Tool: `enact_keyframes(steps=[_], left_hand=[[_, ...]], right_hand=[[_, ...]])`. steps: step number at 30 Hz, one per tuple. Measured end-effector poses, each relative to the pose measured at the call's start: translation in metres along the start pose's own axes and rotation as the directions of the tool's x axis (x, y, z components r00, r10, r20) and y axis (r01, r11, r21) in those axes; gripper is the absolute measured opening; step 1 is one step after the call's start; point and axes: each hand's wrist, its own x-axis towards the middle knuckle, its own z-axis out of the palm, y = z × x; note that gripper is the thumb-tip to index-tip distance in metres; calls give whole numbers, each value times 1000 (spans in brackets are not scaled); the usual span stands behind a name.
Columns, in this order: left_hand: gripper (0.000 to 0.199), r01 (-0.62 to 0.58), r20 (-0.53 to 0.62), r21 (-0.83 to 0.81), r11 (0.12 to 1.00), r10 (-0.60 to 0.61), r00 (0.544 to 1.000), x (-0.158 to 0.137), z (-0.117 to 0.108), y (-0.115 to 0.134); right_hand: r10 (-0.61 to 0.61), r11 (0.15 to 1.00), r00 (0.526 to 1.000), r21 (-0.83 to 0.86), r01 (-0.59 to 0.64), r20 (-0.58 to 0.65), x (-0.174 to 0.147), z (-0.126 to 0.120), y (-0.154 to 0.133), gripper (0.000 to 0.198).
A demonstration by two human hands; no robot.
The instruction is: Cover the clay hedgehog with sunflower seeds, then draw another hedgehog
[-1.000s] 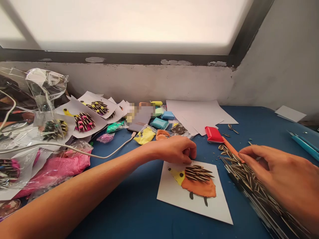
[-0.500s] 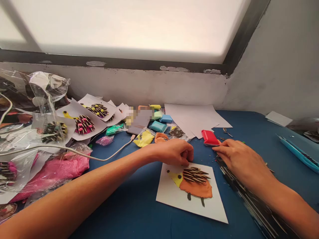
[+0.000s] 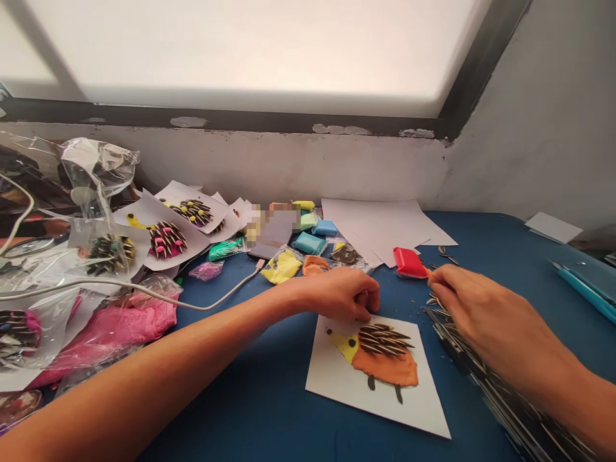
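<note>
Right of the hedgehog card [image 3: 380, 366], we're apparently picking sunflower seeds [image 3: 505, 391], right fingers [image 3: 445, 279] of unclear grip, left fingers [image 3: 371, 294] curled narrow above it, next needing precision.

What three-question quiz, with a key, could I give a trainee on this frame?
1. Multiple choice: what colour is the animal's body on the card? A green, B orange, C pink.
2. True or false: the right hand is nearer the red packet than the left hand is.
3. Fill in "upper" or "lower": the dark seeds lie on the ____ part of the body.
Key: 1 B; 2 true; 3 upper.
</note>
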Motion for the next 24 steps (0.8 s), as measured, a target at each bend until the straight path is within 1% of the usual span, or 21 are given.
enact_keyframes(steps=[3, 4, 6, 8, 10, 14, 16, 19, 24], left_hand=[[18, 1, -3, -5, 1000, -1, 1000, 0, 0, -1], [18, -6, -4, -12, 1000, 6, 1000, 1, 1, -2], [18, -21, -9, -30, 999, 20, 1000, 2, 2, -4], [17, -35, -14, -41, 999, 35, 999, 3, 3, -7], [17, -41, -21, -42, 998, 40, 999, 3, 3, -8], [17, -34, -23, -27, 999, 33, 999, 2, 3, -7], [17, -23, -26, -7, 1000, 23, 999, 1, 3, -6], [17, -13, -28, 1, 1000, 13, 1000, 1, 3, -5], [15, -40, -17, -33, 999, 39, 999, 3, 3, -6]], right_hand=[[6, 992, 999, 124, -12, 47, -19, -14, -15, 36], [5, 974, 999, 225, -14, 42, -25, -16, -20, 34], [8, 937, 999, 349, -23, 44, -36, -17, -26, 32], [32, 907, 998, 419, -52, 54, -43, -15, -29, 31], [48, 900, 997, 431, -70, 63, -47, -13, -30, 29], [0, 922, 999, 386, -13, 35, -47, -13, -30, 24], [-6, 929, 1000, 369, -5, 27, -46, -12, -29, 22], [-8, 936, 999, 352, -7, 41, -50, -8, -28, 23], [-60, 953, 998, 299, 52, 18, -60, 3, -20, 26]])
